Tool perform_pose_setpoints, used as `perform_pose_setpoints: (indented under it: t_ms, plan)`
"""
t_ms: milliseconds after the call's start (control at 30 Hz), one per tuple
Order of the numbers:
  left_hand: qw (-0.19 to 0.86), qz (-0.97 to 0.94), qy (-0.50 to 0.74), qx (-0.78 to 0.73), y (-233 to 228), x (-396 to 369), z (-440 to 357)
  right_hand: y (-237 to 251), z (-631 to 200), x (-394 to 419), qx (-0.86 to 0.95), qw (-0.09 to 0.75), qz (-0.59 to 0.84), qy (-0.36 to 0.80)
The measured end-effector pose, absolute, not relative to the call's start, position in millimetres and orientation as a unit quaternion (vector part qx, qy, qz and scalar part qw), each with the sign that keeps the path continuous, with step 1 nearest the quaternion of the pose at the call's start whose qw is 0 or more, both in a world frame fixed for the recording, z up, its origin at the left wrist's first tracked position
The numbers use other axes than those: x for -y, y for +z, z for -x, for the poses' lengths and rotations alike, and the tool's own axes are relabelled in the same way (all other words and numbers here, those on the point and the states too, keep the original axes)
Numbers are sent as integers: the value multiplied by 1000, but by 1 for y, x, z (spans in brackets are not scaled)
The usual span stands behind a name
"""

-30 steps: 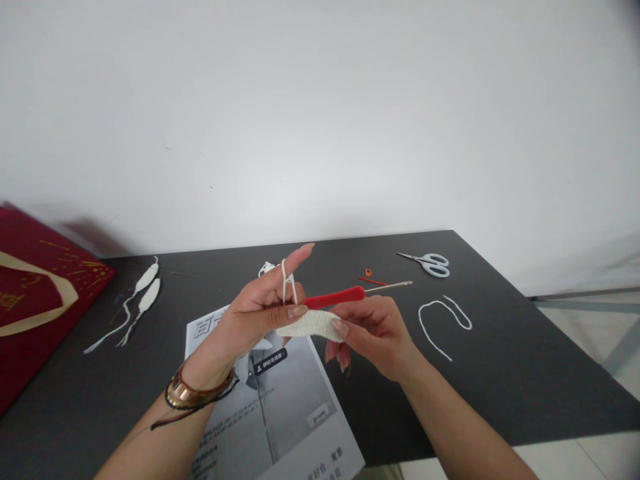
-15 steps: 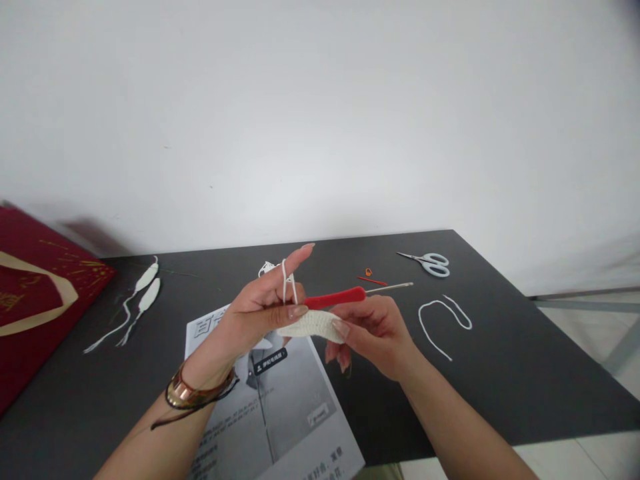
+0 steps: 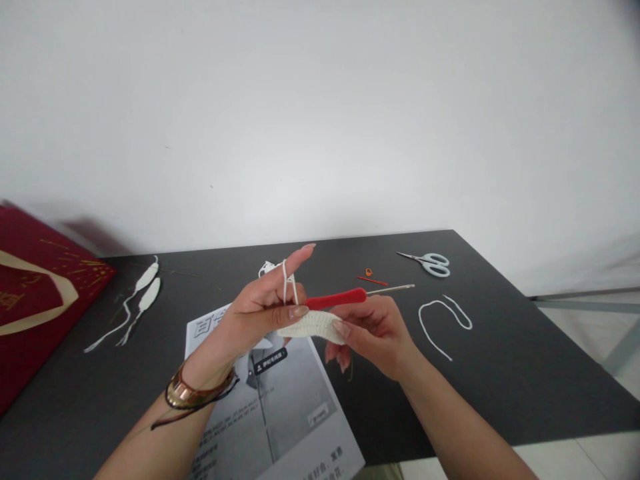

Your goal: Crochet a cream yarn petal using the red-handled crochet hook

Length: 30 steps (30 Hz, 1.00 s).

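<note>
A white crocheted strip (image 3: pixel 315 327) is stretched between my two hands above the printed sheet. My left hand (image 3: pixel 267 300) pinches its left end under the thumb, with the index finger pointing out and white yarn (image 3: pixel 285 280) looped around it. My right hand (image 3: pixel 373 330) grips the right end of the strip between thumb and fingers. Lying across the tops of both hands is a crochet hook (image 3: pixel 337 299) with a red handle, its metal tip pointing right. The handle's left end is hidden behind my left hand.
On the dark table (image 3: pixel 500 373) lie scissors (image 3: pixel 434 265), a white yarn piece (image 3: pixel 423 323), a red needle (image 3: pixel 373 281) and an orange stitch marker (image 3: pixel 369 272). Two white crocheted pieces (image 3: pixel 149 293) with tails lie left, near a red bag (image 3: pixel 45 287). A printed sheet (image 3: pixel 290 413) lies below my hands.
Almost nothing differs. The crochet hook has shifted very slightly to the right and down; both hands keep their hold on the strip.
</note>
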<state>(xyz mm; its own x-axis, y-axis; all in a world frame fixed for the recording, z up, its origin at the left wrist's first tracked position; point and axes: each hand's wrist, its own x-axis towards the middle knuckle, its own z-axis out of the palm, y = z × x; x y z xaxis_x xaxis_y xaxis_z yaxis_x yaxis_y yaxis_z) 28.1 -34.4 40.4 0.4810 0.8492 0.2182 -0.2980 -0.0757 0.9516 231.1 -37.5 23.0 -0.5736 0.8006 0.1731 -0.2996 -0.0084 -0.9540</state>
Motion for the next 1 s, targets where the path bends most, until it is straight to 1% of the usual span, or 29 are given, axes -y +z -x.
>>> perform_pose_setpoints:
  t_ms: [467,733,1000]
  plan:
    - [637,-581,448,-238,38,35,-28,23,-229,37,579,408,214,672]
    - [637,-587,441,-235,38,35,-28,22,-228,38,562,407,231,682]
    - [631,-595,436,-239,39,35,-28,23,-224,39,550,405,214,698]
